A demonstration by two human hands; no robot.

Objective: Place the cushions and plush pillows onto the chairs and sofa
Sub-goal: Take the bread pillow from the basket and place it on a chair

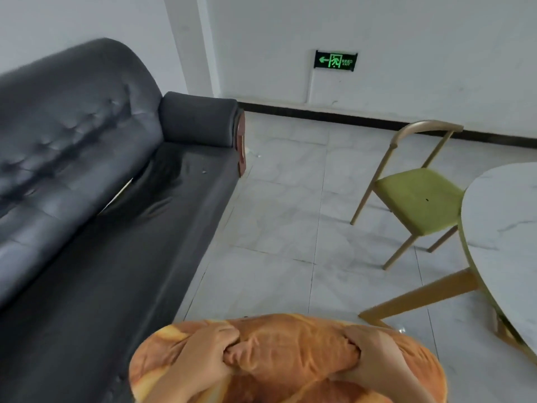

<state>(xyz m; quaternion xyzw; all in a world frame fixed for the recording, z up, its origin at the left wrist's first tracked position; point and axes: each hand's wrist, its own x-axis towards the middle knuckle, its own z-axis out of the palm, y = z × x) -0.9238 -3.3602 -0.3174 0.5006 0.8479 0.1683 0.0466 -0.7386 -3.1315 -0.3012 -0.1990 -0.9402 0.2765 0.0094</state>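
Fingers of both hands — left hand (203,356) and right hand (370,359) — curl tight, bunching the fabric of one orange plush pillow (290,365) held low before the person. Beyond it: one dark sofa (101,184) on the left, one green-seated chair (418,199) beside one marble-topped bench (505,222).
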